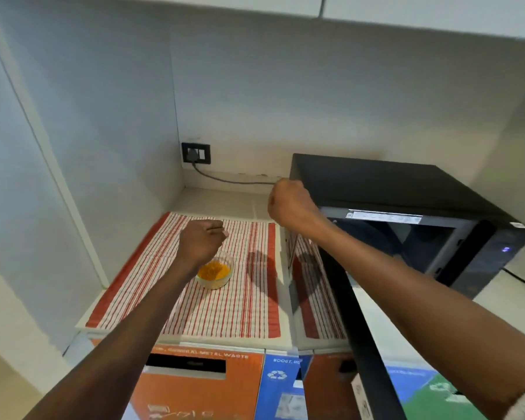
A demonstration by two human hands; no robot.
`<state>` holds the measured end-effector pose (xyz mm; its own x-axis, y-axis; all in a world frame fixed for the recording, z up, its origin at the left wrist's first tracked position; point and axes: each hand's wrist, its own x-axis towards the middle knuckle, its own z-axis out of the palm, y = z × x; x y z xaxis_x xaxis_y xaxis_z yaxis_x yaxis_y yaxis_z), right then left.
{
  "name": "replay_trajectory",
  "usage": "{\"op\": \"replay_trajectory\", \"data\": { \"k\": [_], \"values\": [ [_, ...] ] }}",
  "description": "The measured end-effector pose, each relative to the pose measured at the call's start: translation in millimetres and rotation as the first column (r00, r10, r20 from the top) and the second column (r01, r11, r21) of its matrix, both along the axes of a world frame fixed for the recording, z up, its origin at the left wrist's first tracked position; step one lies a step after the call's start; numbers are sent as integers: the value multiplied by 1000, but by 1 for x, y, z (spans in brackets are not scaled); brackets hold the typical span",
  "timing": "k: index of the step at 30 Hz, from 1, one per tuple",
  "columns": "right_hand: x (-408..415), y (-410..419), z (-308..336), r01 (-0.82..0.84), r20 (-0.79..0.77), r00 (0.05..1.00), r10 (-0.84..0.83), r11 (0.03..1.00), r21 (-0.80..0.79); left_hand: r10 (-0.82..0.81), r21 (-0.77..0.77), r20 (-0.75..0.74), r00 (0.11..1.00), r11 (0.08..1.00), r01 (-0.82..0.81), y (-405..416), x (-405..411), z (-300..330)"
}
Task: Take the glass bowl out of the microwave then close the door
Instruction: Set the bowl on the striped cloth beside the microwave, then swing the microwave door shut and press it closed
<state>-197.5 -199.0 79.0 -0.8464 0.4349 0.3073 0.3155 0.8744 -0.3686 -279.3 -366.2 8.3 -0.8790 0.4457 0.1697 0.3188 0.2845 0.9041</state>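
Glass bowl (215,272) w/ orange-yellow food sits on the red-striped cloth (240,298), at about 9 o'clock from the microwave (406,207), well clear of the cavity. So the take-out half looks done; door step is what's left.

Left hand (201,242) hovers just above the bowl's 11 o'clock rim, fingers curled loosely, holding nothing as far as I can see; can't tell if it touches the glass. Right hand (290,204) is up by the microwave's top-left corner, closed in a loose fist, nothing visible in it. Can't tell if knuckles touch the casing.

Door (361,328) is swung wide open, its dark edge running toward 6 o'clock under the right forearm. Cavity looks empty, though dim.

Further out: wall socket (196,153) w/ cord (234,179) at 12 o'clock behind the cloth, recycling boxes (212,383) below the counter edge.

Risks, imo: swinging the door shut w/ the forearm across it could pinch or snag the arm. Left wrist dropping could nudge the bowl & slide it on the cloth. A hard slam might shift the microwave.
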Motion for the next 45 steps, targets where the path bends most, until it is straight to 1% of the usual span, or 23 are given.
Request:
{"op": "replay_trajectory", "data": {
  "k": [1,3,7,12,15,17,22,27,32,35,38,40,42,45],
  "values": [
    [10,5,2,18,-26,1000,-18,1000,12,-30,4,13,999,1000,30,2,7,2],
    [30,14,5,61,-22,998,-61,998,25,-94,-10,13,995,995,94,8,18,3],
    [64,32,10,109,55,993,-109,994,3,-166,44,115,979,986,162,27,44,2],
    [94,39,6,34,171,985,-27,999,-41,-296,48,139,945,955,292,53,72,-2],
    [103,46,-2,-13,176,984,22,999,-52,-361,36,150,920,932,360,65,87,-2],
    [106,47,-10,-28,150,988,39,997,-76,-377,29,168,911,926,378,70,93,-2],
    [120,55,-18,-86,109,990,94,994,-73,-381,70,233,895,924,375,75,102,-1],
    [134,61,-21,-108,103,988,117,990,-88,-350,64,232,907,936,345,81,109,0],
    [156,70,-15,-171,103,978,181,980,-97,-288,17,151,946,957,289,93,122,1],
    [170,76,-12,-193,115,972,206,975,-113,-216,-11,76,973,976,217,102,133,-2],
    [184,85,-8,-213,123,966,226,971,-111,-145,-48,-64,987,989,142,111,144,-4],
    [194,92,-6,-220,125,964,234,968,-120,-96,-74,-176,980,994,84,117,152,-6],
    [201,98,-5,-221,135,962,237,967,-125,-53,-78,-237,970,996,35,122,159,-5],
    [213,110,0,-241,170,951,259,963,-124,-25,-61,-370,929,998,3,133,171,-1]
  ]
}}
